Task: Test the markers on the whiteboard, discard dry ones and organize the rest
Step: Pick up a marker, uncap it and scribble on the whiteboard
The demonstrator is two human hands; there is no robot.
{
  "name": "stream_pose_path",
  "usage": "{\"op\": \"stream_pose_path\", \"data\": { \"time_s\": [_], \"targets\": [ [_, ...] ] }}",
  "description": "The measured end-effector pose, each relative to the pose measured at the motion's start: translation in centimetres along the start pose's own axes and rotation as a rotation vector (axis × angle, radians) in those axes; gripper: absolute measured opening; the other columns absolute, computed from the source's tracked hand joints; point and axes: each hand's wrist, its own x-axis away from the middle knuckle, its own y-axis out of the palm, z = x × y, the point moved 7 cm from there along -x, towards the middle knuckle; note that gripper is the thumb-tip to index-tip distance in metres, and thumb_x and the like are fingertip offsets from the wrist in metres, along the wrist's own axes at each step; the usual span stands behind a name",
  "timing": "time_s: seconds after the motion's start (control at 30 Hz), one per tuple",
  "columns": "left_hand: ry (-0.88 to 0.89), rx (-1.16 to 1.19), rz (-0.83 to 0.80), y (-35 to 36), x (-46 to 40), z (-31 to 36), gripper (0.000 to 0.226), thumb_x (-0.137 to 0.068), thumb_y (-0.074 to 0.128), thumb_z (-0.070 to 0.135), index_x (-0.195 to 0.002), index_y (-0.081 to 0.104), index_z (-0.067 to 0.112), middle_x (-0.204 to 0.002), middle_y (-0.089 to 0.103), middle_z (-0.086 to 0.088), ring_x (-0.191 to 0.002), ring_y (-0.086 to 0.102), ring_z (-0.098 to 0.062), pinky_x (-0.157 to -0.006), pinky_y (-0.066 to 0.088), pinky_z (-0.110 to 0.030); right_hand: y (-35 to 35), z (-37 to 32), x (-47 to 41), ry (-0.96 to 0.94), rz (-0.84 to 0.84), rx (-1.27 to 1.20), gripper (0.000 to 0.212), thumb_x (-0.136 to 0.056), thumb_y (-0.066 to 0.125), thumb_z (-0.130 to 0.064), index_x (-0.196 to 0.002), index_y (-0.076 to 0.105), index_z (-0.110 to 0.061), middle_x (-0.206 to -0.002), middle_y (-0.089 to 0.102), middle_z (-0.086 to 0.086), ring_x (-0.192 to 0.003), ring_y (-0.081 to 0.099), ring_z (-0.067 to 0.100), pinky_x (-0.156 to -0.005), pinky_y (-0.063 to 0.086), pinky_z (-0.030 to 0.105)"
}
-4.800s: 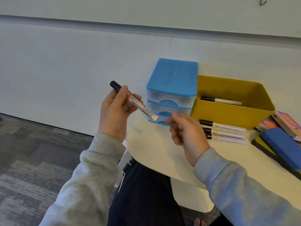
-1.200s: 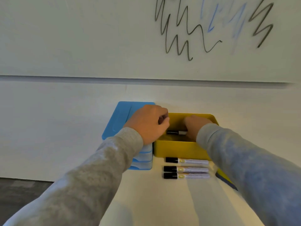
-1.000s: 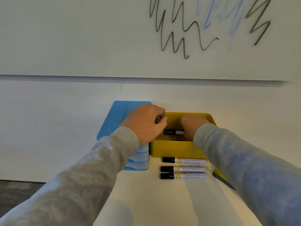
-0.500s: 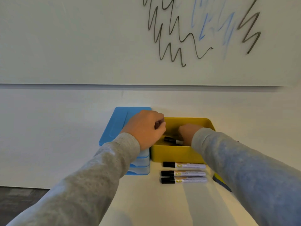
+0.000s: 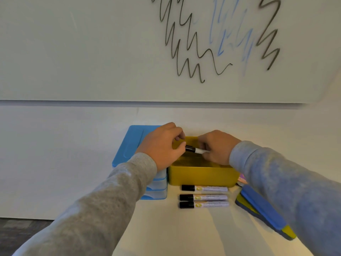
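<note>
Three capped markers (image 5: 203, 197) lie side by side in a neat row on the pale worktop (image 5: 184, 233), black caps to the left, just in front of the yellow bin (image 5: 202, 177). A blue drawer unit (image 5: 129, 145) stands touching the bin's left wall, both set back near the wall below the whiteboard (image 5: 92, 48), which carries black and faint blue scribbles (image 5: 217, 37) at its upper right. To the right of the row a blue eraser (image 5: 262, 209) rests on a dark and yellow flat thing, partly hidden under the right sleeve, and a bit of coloured print shows beside the bin's right corner. Both grey sleeves cross the worktop and screen much of the drawer unit's front and the bin's right side. Over the open bin, the left hand (image 5: 162, 146) pinches the black cap end of a marker (image 5: 196, 150) while the right hand (image 5: 215, 146) grips its white barrel, the marker held roughly level above the bin's hollow; what else lies inside is hidden in shadow. Bare worktop spreads toward the near edge, between the two arms
</note>
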Motion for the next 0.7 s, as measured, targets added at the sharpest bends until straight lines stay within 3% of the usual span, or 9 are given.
{"op": "stream_pose_path", "data": {
  "time_s": [0.13, 0.3, 0.43, 0.53, 0.7],
  "targets": [
    [0.077, -0.095, 0.032, -0.3, 0.3, 0.8, 0.023, -0.092, 0.059, 0.043, -0.107, 0.063, 0.027, -0.099, 0.052, 0.013, -0.094, 0.049, -0.006, -0.078, 0.051, -0.029, -2.2, -1.1, 1.2, -0.062, 0.050, 0.016, 0.011, -0.085, 0.065, -0.028, -0.086, 0.055, -0.024, -0.082, 0.058, -0.003, -0.076, 0.058, 0.022, -0.066, 0.049, 0.036],
    [0.137, -0.149, 0.054, -1.1, 0.6, 2.0, 0.032, -0.094, 0.055, 0.047, -0.118, 0.061, 0.026, -0.106, 0.052, 0.012, -0.098, 0.048, -0.008, -0.081, 0.046, -0.026, -5.0, -2.8, 3.2, -0.121, 0.089, 0.044, 0.009, -0.089, 0.059, -0.028, -0.090, 0.050, -0.024, -0.079, 0.057, 0.000, -0.072, 0.058, 0.024, -0.067, 0.051, 0.040],
    [0.205, -0.200, 0.070, -2.0, 0.7, 3.3, 0.029, -0.101, 0.045, 0.038, -0.122, 0.058, 0.024, -0.108, 0.057, 0.007, -0.098, 0.051, -0.014, -0.086, 0.048, -0.036, -7.3, -3.7, 5.6, -0.173, 0.153, 0.087, 0.012, -0.103, 0.045, -0.028, -0.113, 0.048, -0.024, -0.101, 0.061, 0.000, -0.087, 0.057, 0.024, -0.077, 0.048, 0.040],
    [0.218, -0.150, 0.098, -3.6, 0.6, 4.7, 0.023, -0.104, 0.041, 0.038, -0.118, 0.055, 0.027, -0.101, 0.057, 0.010, -0.091, 0.051, -0.011, -0.080, 0.047, -0.033, -9.4, -4.1, 7.5, -0.255, 0.292, 0.108, 0.016, -0.106, 0.036, -0.031, -0.118, 0.046, -0.026, -0.108, 0.058, -0.003, -0.093, 0.054, 0.022, -0.082, 0.048, 0.042],
    [0.230, -0.111, -0.031, -5.7, 0.8, 7.8, 0.019, -0.105, 0.035, 0.043, -0.093, 0.044, 0.032, -0.069, 0.052, 0.009, -0.063, 0.049, -0.009, -0.059, 0.040, -0.034, -12.0, -5.6, 10.1, -0.382, 0.487, 0.233, 0.025, -0.105, 0.031, -0.041, -0.116, 0.048, -0.027, -0.098, 0.055, -0.005, -0.083, 0.047, 0.017, -0.077, 0.043, 0.038]
  ]
}}
